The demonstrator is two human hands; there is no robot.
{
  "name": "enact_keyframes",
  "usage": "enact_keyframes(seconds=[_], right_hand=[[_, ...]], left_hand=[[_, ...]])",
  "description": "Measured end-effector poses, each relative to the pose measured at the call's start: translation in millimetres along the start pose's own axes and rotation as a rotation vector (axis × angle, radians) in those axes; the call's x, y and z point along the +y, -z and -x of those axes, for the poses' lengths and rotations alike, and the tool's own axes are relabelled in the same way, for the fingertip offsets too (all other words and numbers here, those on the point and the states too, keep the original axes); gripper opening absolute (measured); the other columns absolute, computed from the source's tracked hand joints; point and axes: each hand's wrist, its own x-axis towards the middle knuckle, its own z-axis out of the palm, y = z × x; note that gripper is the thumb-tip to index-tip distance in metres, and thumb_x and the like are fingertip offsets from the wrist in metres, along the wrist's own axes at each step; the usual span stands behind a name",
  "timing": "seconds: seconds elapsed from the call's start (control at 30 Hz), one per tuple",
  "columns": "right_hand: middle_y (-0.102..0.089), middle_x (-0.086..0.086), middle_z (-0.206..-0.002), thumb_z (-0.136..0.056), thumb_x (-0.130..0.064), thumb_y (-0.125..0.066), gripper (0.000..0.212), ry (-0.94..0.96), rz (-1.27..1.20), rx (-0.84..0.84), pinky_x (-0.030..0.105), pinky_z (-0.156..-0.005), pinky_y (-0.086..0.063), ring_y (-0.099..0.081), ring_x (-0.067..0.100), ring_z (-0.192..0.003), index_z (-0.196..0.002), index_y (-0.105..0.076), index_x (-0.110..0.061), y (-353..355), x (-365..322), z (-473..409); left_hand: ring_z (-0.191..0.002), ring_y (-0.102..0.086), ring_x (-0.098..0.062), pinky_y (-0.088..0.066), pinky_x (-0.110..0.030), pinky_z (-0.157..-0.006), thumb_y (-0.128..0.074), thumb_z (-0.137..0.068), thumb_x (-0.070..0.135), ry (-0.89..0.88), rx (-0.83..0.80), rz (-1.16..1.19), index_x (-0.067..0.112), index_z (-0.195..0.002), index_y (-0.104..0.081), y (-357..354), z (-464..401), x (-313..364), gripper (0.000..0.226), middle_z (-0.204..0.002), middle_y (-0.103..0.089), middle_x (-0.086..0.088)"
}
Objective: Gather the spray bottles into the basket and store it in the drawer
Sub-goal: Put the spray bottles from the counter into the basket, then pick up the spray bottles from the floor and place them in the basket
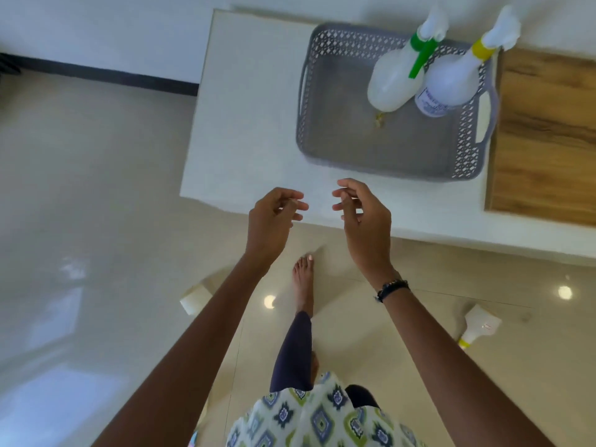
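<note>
A grey perforated basket [351, 146] sits on the white table top [254, 117]. Two white spray bottles stand upright in its far right corner, side by side: one with a green collar and trigger [395, 82], one with a yellow collar [451, 83]. My left hand [272, 221] and my right hand [362, 217] hover over the table's near edge, below the basket, fingers loosely curled and apart, holding nothing. Neither hand touches the basket.
A wooden panel [545, 137] adjoins the table on the right. On the glossy tiled floor lies another white bottle with a yellow collar [477, 329] at the right, and a white table leg [195, 298] shows below the table. My bare foot [303, 282] steps forward.
</note>
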Motion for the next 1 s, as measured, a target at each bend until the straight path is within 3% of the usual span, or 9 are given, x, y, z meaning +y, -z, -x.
enact_keyframes(seconds=[0.27, 0.53, 0.8, 1.0], right_hand=[[-0.07, -0.002, -0.098, -0.1, -0.013, -0.045, 0.021, 0.083, 0.043, -0.212, 0.023, -0.071, -0.056, -0.067, 0.005, -0.077, -0.114, -0.061, -0.012, -32.6, 31.4, 114.0], [-0.071, -0.001, -0.091, -0.099, -0.014, -0.04, 0.025, -0.075, 0.102, -0.469, 0.03, -0.073, -0.057, -0.068, 0.009, -0.077, -0.11, -0.062, -0.013, -82.8, 68.3, 241.5], [-0.071, -0.002, -0.098, -0.096, -0.016, -0.039, 0.026, -0.177, 0.315, -0.83, 0.038, -0.078, -0.056, -0.067, 0.017, -0.089, -0.11, -0.061, -0.019, -182.8, 117.9, 321.4], [-0.068, 0.006, -0.106, -0.093, -0.012, -0.04, 0.026, -0.234, 0.467, -0.912, 0.038, -0.085, -0.052, -0.062, 0.026, -0.097, -0.104, -0.064, -0.016, -270.2, 171.8, 347.8]], left_hand=[[-0.084, -0.066, -0.016, -0.049, -0.021, -0.069, -0.048, -0.096, 0.012, 0.197, 0.122, 0.066, 0.009, -0.109, -0.063, 48.6, 106.5, -134.3, 0.021, -0.097, -0.07, -0.005], [-0.077, -0.064, -0.012, -0.049, -0.021, -0.069, -0.047, -0.093, 0.008, 0.574, 0.32, 0.343, 0.014, -0.095, -0.062, 95.7, 193.4, -256.4, 0.016, -0.088, -0.068, -0.001], [-0.072, -0.06, -0.013, -0.049, -0.022, -0.068, -0.044, -0.093, 0.007, 0.726, 0.374, 0.384, 0.008, -0.103, -0.058, 120.4, 199.3, -368.3, 0.018, -0.099, -0.065, -0.011], [-0.076, -0.058, -0.013, -0.05, -0.023, -0.069, -0.049, -0.091, 0.008, 0.719, 0.397, 0.403, 0.013, -0.099, -0.059, 125.0, 169.5, -449.6, 0.013, -0.1, -0.064, -0.007]])
